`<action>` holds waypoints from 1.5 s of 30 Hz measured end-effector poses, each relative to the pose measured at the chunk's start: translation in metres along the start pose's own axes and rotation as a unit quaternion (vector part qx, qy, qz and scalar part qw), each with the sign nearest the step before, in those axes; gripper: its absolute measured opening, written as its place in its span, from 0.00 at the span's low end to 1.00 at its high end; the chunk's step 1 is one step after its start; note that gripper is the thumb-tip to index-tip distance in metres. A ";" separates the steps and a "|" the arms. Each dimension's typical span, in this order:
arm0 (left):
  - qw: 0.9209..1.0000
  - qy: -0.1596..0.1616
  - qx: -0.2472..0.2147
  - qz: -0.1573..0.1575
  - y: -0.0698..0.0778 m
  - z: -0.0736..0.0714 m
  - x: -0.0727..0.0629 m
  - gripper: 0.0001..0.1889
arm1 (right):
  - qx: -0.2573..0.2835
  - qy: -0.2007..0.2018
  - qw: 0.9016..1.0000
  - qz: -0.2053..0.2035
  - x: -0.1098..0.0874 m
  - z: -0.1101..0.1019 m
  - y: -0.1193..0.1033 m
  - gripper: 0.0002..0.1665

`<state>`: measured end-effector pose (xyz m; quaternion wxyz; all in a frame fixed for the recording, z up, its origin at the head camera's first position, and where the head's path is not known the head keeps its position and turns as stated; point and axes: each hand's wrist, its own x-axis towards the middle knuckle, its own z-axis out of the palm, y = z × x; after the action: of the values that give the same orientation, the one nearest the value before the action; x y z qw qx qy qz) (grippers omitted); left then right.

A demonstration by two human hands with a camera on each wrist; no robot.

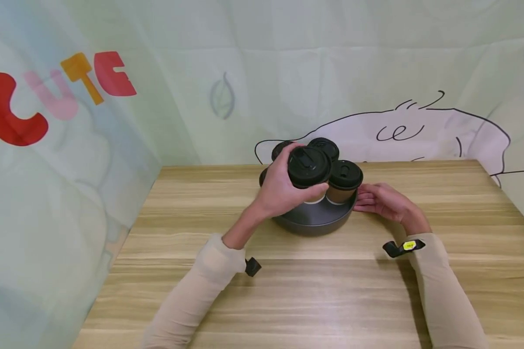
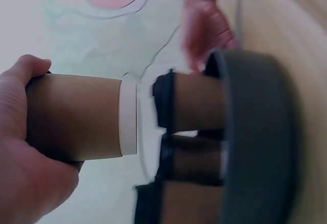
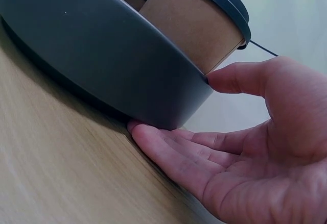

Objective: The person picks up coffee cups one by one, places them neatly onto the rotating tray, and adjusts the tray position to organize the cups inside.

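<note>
My left hand (image 1: 281, 189) grips a paper coffee cup (image 2: 82, 117) by its black-lidded end, thumb and fingers around it. The cup has a brown sleeve and a white base band, and is held up above the other cups. Below it a dark grey round pan (image 1: 307, 227) rests on the table. Inside stand several more lidded cups, one brown cup (image 3: 196, 25) at the right side; others are partly hidden behind my left hand. My right hand (image 1: 386, 202) holds the pan's right side, thumb at the rim and fingertips at the bottom edge.
The wood-grain table (image 1: 288, 295) extends around the pan. Behind it hangs a pale printed cloth (image 1: 192, 97) with line drawings, and coloured letters show on the left side. Black wrist devices (image 1: 253, 266) sit at both sleeves.
</note>
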<state>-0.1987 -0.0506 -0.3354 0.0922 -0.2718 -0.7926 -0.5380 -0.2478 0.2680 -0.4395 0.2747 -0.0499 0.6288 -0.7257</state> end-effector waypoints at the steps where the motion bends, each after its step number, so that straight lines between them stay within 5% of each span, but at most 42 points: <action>1: 1.000 -0.006 0.012 -0.003 -0.002 0.005 -0.002 0.47 | -0.002 0.001 1.000 0.001 0.000 0.000 0.000 0.16; 9: 0.998 -0.032 0.057 -0.025 -0.026 0.040 -0.020 0.49 | -0.023 0.008 1.000 0.007 0.002 0.004 0.000 0.23; 16: 0.995 -0.034 0.082 -0.048 -0.040 0.055 -0.034 0.49 | -0.021 0.004 1.000 0.004 0.003 0.007 0.001 0.20; 31: 0.986 -0.034 0.123 -0.105 -0.051 0.057 -0.042 0.53 | -0.022 0.000 1.000 0.006 0.005 0.006 0.000 0.23; 45: 0.981 -0.036 0.154 -0.110 -0.047 0.050 -0.058 0.59 | -0.061 0.011 0.998 -0.001 -0.002 -0.006 -0.002 0.32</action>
<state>-0.1683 -0.0378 -0.4186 0.0448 -0.1849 -0.8938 -0.4062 -0.2493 0.2740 -0.4380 0.2636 -0.0589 0.6746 -0.6870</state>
